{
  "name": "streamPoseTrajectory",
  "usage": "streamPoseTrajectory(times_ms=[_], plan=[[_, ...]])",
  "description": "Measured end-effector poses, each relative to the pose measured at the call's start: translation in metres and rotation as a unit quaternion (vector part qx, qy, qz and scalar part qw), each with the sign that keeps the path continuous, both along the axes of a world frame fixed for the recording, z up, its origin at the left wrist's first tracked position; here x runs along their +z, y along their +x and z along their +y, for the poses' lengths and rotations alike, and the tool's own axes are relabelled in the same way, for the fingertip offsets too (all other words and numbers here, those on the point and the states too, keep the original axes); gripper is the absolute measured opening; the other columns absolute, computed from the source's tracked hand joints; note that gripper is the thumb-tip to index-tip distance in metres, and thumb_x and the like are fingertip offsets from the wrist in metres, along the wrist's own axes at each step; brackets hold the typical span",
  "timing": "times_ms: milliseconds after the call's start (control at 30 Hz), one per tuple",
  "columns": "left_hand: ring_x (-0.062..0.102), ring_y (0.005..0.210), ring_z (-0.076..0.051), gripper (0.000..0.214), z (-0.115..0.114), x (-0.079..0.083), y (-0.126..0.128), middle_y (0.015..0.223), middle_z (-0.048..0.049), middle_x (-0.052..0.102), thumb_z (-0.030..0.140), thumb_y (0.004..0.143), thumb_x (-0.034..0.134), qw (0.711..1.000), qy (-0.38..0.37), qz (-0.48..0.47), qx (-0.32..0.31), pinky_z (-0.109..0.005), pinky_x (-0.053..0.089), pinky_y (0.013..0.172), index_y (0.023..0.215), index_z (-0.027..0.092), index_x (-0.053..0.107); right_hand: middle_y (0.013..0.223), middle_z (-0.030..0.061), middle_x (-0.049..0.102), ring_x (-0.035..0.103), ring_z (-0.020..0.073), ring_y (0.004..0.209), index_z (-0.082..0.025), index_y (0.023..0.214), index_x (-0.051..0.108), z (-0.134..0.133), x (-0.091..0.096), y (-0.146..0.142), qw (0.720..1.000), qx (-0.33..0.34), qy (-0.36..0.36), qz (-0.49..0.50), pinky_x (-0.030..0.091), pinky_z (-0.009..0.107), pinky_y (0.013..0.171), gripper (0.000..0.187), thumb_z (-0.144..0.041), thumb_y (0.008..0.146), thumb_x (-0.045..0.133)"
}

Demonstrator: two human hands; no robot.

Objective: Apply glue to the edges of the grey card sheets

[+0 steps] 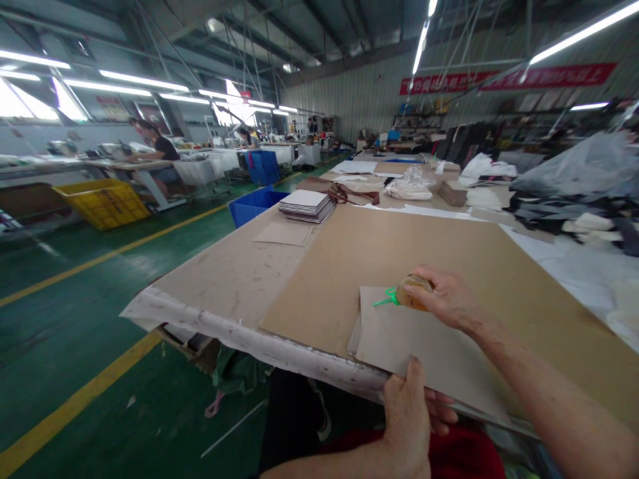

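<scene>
My right hand (444, 296) is wrapped round a squeeze bottle (415, 293) of amber liquid with a green nozzle. The bottle is tilted, its tip pointing left over a greyish-beige board (399, 332). I cannot tell whether the tip touches the surface. At the board's near edge, my left hand (412, 412) has its thumb on top and its fingers underneath, pinching the edge. Beneath the board's left side, the edges of other pieces show. All of this lies on a large brown sheet (319, 286) spread over the table.
A stack of boards (306, 205) and a thin flat board (283, 233) lie on the table further left. Behind them are brown straps (349, 193) and a clear plastic bag (409, 185). A blue bin (254, 205) stands beyond the table's left edge. Dark scraps (554, 213) are heaped at right.
</scene>
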State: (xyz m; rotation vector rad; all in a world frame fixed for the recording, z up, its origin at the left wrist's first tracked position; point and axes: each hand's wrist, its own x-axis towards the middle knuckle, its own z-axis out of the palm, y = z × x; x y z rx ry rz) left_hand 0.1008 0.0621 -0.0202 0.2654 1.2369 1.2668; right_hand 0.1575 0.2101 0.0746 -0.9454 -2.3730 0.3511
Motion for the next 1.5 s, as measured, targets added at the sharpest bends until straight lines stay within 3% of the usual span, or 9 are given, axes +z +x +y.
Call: streamPoseTrajectory(times_ms=[500,700,1000,1233,1500], plan=[[0.052,0.039,-0.013,0.057,0.0,-0.003,0.0,0.058,-0.0146,0.065,0.05,0.087,0.037,1.0,0.002,0.018,-0.004,-0.021,0.034,0.037,0.059,0.008,0.061,0.068,-0.001,0.057,0.05,0.0168,0.062,-0.02,0.071,0.056,0.022,0.003,-0.005,0.999,-0.043,-0.009,-0.017,0.029,0.027,0.056,0.027,-0.044,0.083,0.049],[0.055,0.043,-0.012,0.051,-0.003,0.005,-0.003,0.067,-0.0137,0.068,0.054,0.084,0.043,1.0,0.008,0.014,0.004,-0.019,0.037,0.039,0.075,0.007,0.062,0.068,-0.0024,0.058,0.05,0.0154,0.062,-0.02,0.071,0.056,0.024,0.012,0.002,0.998,-0.046,-0.017,-0.03,0.029,0.026,0.055,0.021,-0.038,0.081,0.052],[0.056,0.046,-0.012,0.054,-0.003,0.0,-0.005,0.064,-0.0134,0.067,0.059,0.081,0.047,1.0,0.003,0.019,-0.003,-0.018,0.036,0.039,0.071,0.007,0.061,0.07,-0.0027,0.059,0.052,0.0157,0.066,-0.02,0.073,0.058,0.022,0.021,0.05,0.995,-0.078,-0.027,-0.062,0.03,0.026,0.056,0.02,-0.037,0.081,0.054],[0.056,0.046,-0.012,0.049,-0.007,0.011,-0.006,0.06,-0.0122,0.065,0.053,0.084,0.048,1.0,-0.002,0.028,0.003,-0.017,0.038,0.041,0.07,0.007,0.06,0.069,-0.0016,0.06,0.052,0.0164,0.063,-0.02,0.076,0.061,0.017,0.021,0.091,0.987,-0.138,-0.048,-0.072,0.03,0.026,0.054,0.021,-0.039,0.081,0.054],[0.059,0.05,-0.012,0.044,-0.007,0.015,-0.005,0.072,-0.015,0.069,0.05,0.083,0.051,0.999,0.002,0.032,0.006,-0.017,0.039,0.041,0.075,0.008,0.059,0.069,-0.0007,0.06,0.053,0.0184,0.064,-0.021,0.076,0.062,0.008,0.016,0.136,0.979,-0.179,-0.068,-0.063,0.033,0.028,0.055,0.026,-0.045,0.081,0.052]])
